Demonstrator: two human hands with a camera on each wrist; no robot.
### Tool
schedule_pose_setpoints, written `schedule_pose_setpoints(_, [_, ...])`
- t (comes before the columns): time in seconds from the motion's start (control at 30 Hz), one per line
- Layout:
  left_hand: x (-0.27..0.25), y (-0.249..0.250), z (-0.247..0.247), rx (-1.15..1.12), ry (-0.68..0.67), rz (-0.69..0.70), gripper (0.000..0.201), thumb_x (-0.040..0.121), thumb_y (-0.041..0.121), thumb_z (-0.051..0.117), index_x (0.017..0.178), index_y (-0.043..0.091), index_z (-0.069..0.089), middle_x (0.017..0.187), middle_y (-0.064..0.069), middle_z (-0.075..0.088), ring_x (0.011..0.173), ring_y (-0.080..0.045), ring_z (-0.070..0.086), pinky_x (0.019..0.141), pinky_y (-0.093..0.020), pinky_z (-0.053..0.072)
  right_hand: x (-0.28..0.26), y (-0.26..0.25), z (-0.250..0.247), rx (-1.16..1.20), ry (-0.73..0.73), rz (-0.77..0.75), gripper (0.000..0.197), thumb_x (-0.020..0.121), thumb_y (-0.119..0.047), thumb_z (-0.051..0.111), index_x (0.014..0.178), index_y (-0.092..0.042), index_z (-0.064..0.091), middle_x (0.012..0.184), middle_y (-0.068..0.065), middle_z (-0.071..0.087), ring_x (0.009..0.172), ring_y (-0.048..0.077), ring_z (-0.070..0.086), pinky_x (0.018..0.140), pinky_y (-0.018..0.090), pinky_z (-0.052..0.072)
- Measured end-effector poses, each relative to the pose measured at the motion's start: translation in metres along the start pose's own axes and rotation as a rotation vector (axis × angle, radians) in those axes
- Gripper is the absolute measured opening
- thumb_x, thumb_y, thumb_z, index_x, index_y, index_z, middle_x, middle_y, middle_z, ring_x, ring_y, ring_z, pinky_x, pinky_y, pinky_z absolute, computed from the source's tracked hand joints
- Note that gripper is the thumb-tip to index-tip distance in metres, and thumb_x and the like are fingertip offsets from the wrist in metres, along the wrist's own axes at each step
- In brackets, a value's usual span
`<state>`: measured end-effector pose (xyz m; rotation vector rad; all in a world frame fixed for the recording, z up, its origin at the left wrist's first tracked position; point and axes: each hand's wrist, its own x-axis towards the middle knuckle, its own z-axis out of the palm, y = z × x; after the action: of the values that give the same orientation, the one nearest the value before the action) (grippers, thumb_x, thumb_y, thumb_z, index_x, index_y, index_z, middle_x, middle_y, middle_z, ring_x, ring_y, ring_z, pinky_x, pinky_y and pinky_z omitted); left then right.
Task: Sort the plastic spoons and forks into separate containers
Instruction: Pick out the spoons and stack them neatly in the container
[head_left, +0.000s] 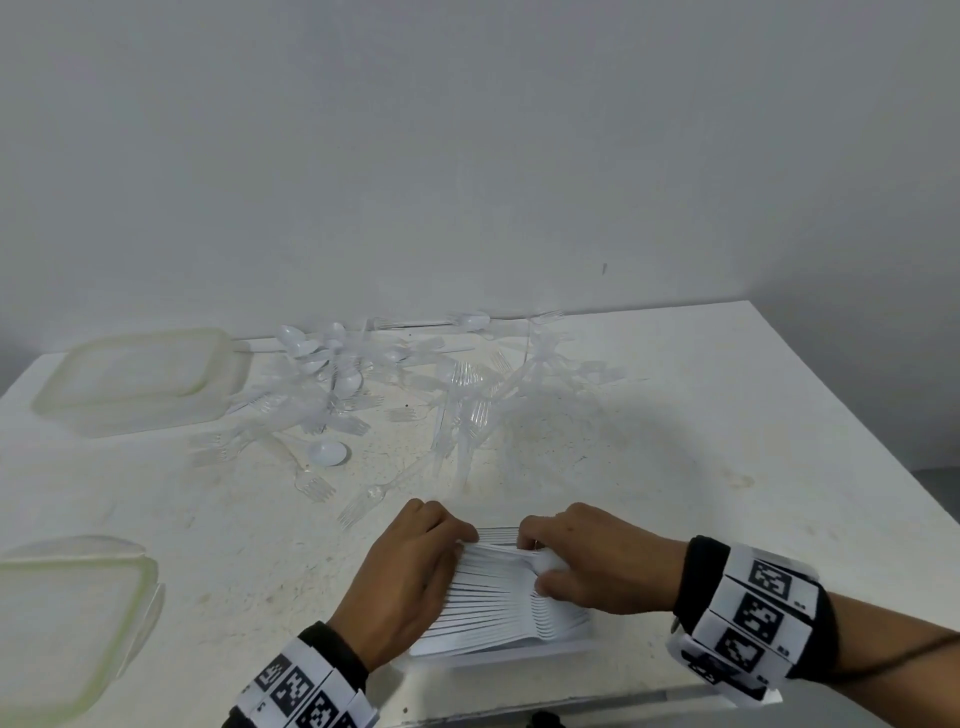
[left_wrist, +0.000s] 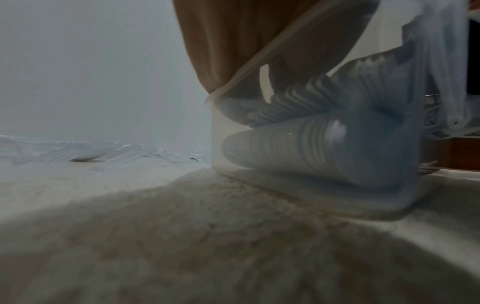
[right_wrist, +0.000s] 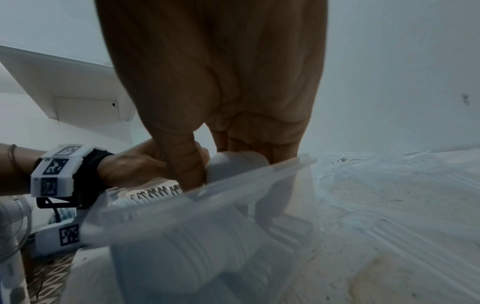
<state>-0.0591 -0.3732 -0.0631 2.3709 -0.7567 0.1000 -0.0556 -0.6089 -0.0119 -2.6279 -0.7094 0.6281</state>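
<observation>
Left hand (head_left: 410, 577): fingers curled over left side of nested white spoon stack (head_left: 498, 597), gripping handle ends. Right hand (head_left: 592, 561): fingers and thumb curled, pinching topmost spoon bowls (right_wrist: 233, 164) at right side of stack. Stack seated inside clear container (left_wrist: 324, 197) at near table edge, between both hands. Farther out: loose pile of clear forks and white spoons (head_left: 395, 395) spread across middle of white table (head_left: 727, 415). Second clear container (head_left: 140, 379) at far left, beside pile. Clear lid (head_left: 72, 623) at near left, well apart from hands. Marker-patterned bands (head_left: 753, 618) around both wrists.
</observation>
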Motion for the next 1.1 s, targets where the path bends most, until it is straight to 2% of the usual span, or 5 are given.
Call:
schedule_pose_setpoints(0.47, [0.000,0.001,-0.004,0.011,-0.067,0.009,0.030,0.093,0.038,0.044,0.105,0.028,0.069,0.091,0.018,0.052,0.086,-0.002,0.045,0.070,-0.019,0.042,0.007,0.002,-0.008,0.052,-0.093,0.004,0.034,0.090,-0.029,0.058,0.122,-0.021,0.051,0.108,0.008,0.064,0.087,0.021,0.055,0.075,0.033,0.046])
schedule_pose_setpoints(0.63, [0.002,-0.001,-0.006,0.034,-0.088,0.012,0.033,0.094,0.038,0.040,0.105,0.028,0.070,0.093,0.017,0.052,0.086,-0.001,0.045,0.069,-0.021,0.044,0.011,0.005,-0.010,-0.010,-0.093,-0.061,0.030,0.097,-0.019,0.044,0.124,-0.011,0.057,0.111,0.006,0.065,0.088,0.014,0.051,0.077,0.023,0.036])
schedule_pose_setpoints(0.8, [0.001,0.003,-0.007,0.081,-0.101,0.015,0.031,0.093,0.034,0.043,0.100,0.027,0.072,0.093,0.014,0.052,0.085,-0.004,0.047,0.067,-0.020,0.043,0.004,0.006,-0.002,-0.008,-0.036,-0.067,0.024,0.096,-0.022,0.046,0.110,-0.010,0.061,0.094,0.006,0.069,0.082,0.020,0.061,0.079,0.037,0.051])
schedule_pose_setpoints(0.97, [0.001,0.004,-0.011,0.053,-0.140,0.001,0.029,0.089,0.029,0.041,0.098,0.026,0.069,0.089,0.015,0.055,0.084,-0.004,0.044,0.070,-0.021,0.039,0.004,0.009,0.001,-0.008,0.000,-0.105,0.026,0.099,-0.021,0.046,0.121,-0.012,0.056,0.101,0.004,0.070,0.088,0.018,0.057,0.073,0.017,0.037])
schedule_pose_setpoints(1.1, [0.000,0.008,-0.015,0.030,-0.133,-0.012,0.031,0.085,0.026,0.038,0.093,0.024,0.068,0.089,0.015,0.052,0.084,-0.002,0.044,0.072,-0.020,0.039,0.006,0.009,0.000,-0.022,0.005,-0.122,0.027,0.099,-0.018,0.044,0.122,-0.012,0.057,0.101,0.005,0.069,0.084,0.015,0.052,0.075,0.019,0.033])
